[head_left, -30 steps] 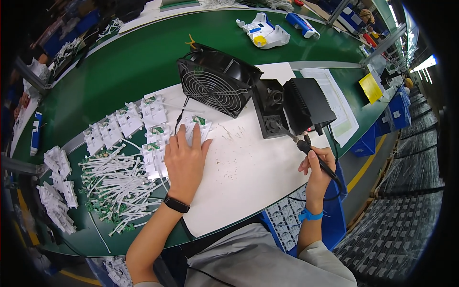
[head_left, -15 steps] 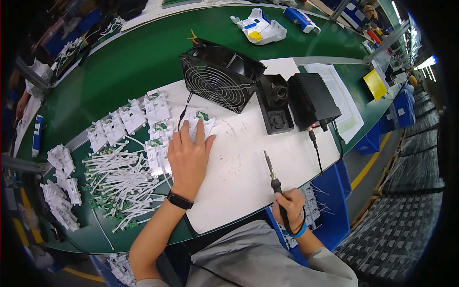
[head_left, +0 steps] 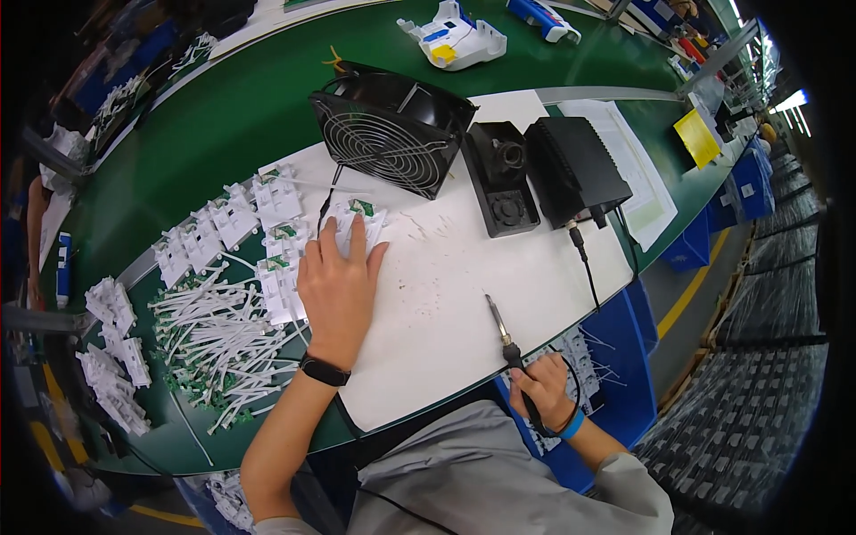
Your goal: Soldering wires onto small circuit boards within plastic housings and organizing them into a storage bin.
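My left hand [head_left: 337, 290] lies over a white plastic housing [head_left: 373, 225] that carries a small green circuit board [head_left: 361, 207]. Its fingers are stretched out, with the fingertips resting on the housing and the palm covering what lies below. In my right hand [head_left: 542, 392], at the near right edge of the table, is a soldering iron [head_left: 509, 350]. The iron's metal tip points up and away over the white mat [head_left: 419, 357], touching no housing. Several more white housings [head_left: 234, 217] stand in rows left of my left hand. Nearer to me is a heap of white cables with green boards [head_left: 223, 343].
A black fan [head_left: 388, 134] stands behind my left hand. Right of it are a black soldering iron holder [head_left: 504, 183] and a black power unit [head_left: 578, 169] with a cord. A blue bin [head_left: 615, 374] sits below the table's right edge. White parts [head_left: 111, 383] are piled at left.
The view has shifted a little, so the table things appear farther left and up. My right hand has drawn the soldering iron slightly nearer to me. My left hand stays on the same housing.
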Demonstrator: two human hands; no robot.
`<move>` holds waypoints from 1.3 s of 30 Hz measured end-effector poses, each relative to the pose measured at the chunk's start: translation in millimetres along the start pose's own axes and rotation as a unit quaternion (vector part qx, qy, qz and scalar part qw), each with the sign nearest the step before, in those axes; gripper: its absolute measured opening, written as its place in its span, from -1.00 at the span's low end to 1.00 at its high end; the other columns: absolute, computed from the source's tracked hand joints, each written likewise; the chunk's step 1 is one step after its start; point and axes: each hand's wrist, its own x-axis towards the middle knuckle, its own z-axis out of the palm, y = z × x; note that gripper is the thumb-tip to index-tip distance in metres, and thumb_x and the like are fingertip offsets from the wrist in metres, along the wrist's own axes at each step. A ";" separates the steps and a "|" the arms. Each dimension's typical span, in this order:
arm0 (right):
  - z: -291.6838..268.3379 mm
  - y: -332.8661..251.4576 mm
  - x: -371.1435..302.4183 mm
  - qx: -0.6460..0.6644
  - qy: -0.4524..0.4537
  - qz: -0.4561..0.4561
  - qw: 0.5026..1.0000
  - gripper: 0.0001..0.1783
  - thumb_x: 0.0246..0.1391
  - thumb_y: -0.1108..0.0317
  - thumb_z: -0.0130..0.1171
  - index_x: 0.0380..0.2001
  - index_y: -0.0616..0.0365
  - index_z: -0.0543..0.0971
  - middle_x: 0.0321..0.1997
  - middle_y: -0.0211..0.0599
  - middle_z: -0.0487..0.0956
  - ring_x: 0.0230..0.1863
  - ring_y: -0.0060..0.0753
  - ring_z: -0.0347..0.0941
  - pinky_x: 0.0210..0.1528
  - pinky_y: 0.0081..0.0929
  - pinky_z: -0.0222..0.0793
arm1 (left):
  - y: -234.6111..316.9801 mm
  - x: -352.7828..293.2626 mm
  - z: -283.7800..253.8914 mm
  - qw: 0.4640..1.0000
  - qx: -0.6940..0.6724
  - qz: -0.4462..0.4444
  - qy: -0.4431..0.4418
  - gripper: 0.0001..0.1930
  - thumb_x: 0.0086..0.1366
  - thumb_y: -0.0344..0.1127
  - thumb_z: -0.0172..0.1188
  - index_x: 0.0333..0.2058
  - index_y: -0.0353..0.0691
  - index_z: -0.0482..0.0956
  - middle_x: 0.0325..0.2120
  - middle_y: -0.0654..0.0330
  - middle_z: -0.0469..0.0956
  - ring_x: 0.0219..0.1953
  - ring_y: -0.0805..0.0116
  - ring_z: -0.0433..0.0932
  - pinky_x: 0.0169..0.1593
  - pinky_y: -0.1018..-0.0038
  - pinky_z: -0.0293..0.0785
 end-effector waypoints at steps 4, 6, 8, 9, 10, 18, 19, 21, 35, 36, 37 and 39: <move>-3.2 0.8 -12.5 0.003 -0.001 -0.004 1.000 -0.63 -0.19 0.55 0.29 -0.19 0.16 0.58 -0.55 -0.40 0.27 -0.55 -0.31 0.24 -0.44 -0.32 0.09 | 0.7 0.8 0.7 1.000 0.000 0.001 -0.003 -0.59 0.25 -0.07 0.36 0.03 -0.11 0.66 -0.05 0.02 0.58 -0.13 0.07 0.56 -0.14 0.26 0.54; -5.5 0.7 -13.7 0.007 -0.002 -0.006 1.000 -0.61 -0.20 0.55 0.29 -0.18 0.15 0.58 -0.55 -0.40 0.27 -0.56 -0.31 0.24 -0.44 -0.33 0.08 | 0.8 0.7 0.6 1.000 -0.005 0.002 0.001 -0.59 0.25 -0.08 0.36 0.02 -0.11 0.67 -0.05 0.01 0.58 -0.13 0.07 0.56 -0.14 0.26 0.54; -8.9 0.2 -15.2 0.012 -0.003 -0.008 1.000 -0.60 -0.20 0.55 0.29 -0.17 0.14 0.58 -0.56 -0.41 0.26 -0.56 -0.31 0.24 -0.44 -0.33 0.08 | 0.9 0.9 0.4 1.000 -0.006 0.002 0.000 -0.59 0.25 -0.09 0.36 0.02 -0.12 0.67 -0.05 0.01 0.58 -0.14 0.07 0.56 -0.14 0.26 0.54; -11.4 -0.3 -17.1 0.013 -0.014 -0.006 1.000 -0.59 -0.21 0.55 0.29 -0.17 0.14 0.57 -0.56 -0.41 0.26 -0.56 -0.31 0.23 -0.44 -0.34 0.08 | 0.8 0.9 0.2 1.000 -0.006 0.002 0.001 -0.59 0.25 -0.09 0.36 0.02 -0.12 0.67 -0.05 0.01 0.58 -0.14 0.07 0.56 -0.14 0.26 0.54; -13.5 -0.6 -19.7 0.015 -0.025 -0.004 1.000 -0.59 -0.22 0.55 0.29 -0.17 0.13 0.57 -0.57 -0.41 0.25 -0.56 -0.32 0.23 -0.44 -0.34 0.08 | 0.6 0.7 -0.2 1.000 -0.006 0.002 0.000 -0.59 0.25 -0.09 0.36 0.02 -0.12 0.67 -0.05 0.01 0.58 -0.14 0.07 0.56 -0.14 0.26 0.54; -15.0 -2.2 -57.7 0.011 -0.013 -0.005 1.000 -0.62 -0.15 0.55 0.27 -0.17 0.07 0.52 -0.58 -0.44 0.22 -0.58 -0.32 0.19 -0.45 -0.34 0.07 | 1.3 0.7 -1.8 1.000 -0.002 0.008 -0.001 -0.60 0.26 -0.10 0.36 0.02 -0.12 0.67 -0.07 0.01 0.59 -0.16 0.07 0.57 -0.17 0.27 0.55; -12.9 -2.9 -61.7 0.013 -0.002 -0.006 1.000 -0.62 -0.14 0.55 0.27 -0.16 0.06 0.51 -0.59 -0.45 0.22 -0.58 -0.32 0.19 -0.45 -0.33 0.07 | 0.6 0.3 -0.2 1.000 -0.003 0.008 -0.001 -0.60 0.26 -0.10 0.36 0.02 -0.12 0.67 -0.07 0.01 0.59 -0.16 0.07 0.57 -0.17 0.27 0.55; -9.0 -4.4 -69.7 0.012 0.008 -0.009 1.000 -0.62 -0.14 0.54 0.27 -0.17 0.05 0.51 -0.59 -0.45 0.22 -0.58 -0.32 0.19 -0.45 -0.33 0.07 | -1.6 -1.7 3.6 1.000 0.009 0.024 0.011 -0.57 0.27 -0.04 0.33 0.03 -0.13 0.64 -0.04 0.02 0.56 -0.20 0.11 0.52 -0.21 0.29 0.51; -30.1 -12.7 -77.7 0.034 -0.001 0.003 0.999 -0.66 -0.20 0.59 0.28 -0.30 0.06 0.46 -0.60 -0.44 0.22 -0.61 -0.33 0.17 -0.50 -0.35 0.05 | -1.5 -3.7 6.0 1.000 0.009 0.021 0.017 -0.59 0.28 -0.03 0.33 0.01 -0.12 0.67 -0.05 0.05 0.57 -0.14 0.08 0.56 -0.15 0.26 0.54; -31.7 -12.6 -78.7 0.034 -0.003 -0.001 0.999 -0.67 -0.19 0.59 0.28 -0.31 0.07 0.46 -0.59 -0.43 0.23 -0.61 -0.32 0.18 -0.50 -0.35 0.05 | -0.9 -3.6 5.5 1.000 0.007 0.021 0.017 -0.59 0.28 -0.03 0.33 0.01 -0.12 0.67 -0.05 0.05 0.57 -0.14 0.08 0.56 -0.15 0.26 0.54; -33.3 -12.3 -79.8 0.033 -0.006 -0.004 0.999 -0.67 -0.18 0.59 0.28 -0.31 0.08 0.45 -0.59 -0.43 0.24 -0.61 -0.32 0.18 -0.50 -0.36 0.06 | -0.4 -3.6 5.3 1.000 0.005 0.020 0.016 -0.59 0.28 -0.03 0.33 0.01 -0.12 0.67 -0.05 0.04 0.57 -0.14 0.08 0.56 -0.15 0.26 0.55; -35.1 -8.8 -90.1 0.017 -0.006 -0.007 1.000 -0.68 -0.18 0.59 0.27 -0.30 0.09 0.46 -0.58 -0.42 0.25 -0.61 -0.31 0.19 -0.50 -0.35 0.07 | 1.2 -2.4 2.4 1.000 0.004 0.018 0.017 -0.61 0.27 -0.07 0.34 0.00 -0.11 0.68 -0.07 0.03 0.59 -0.14 0.06 0.58 -0.15 0.26 0.56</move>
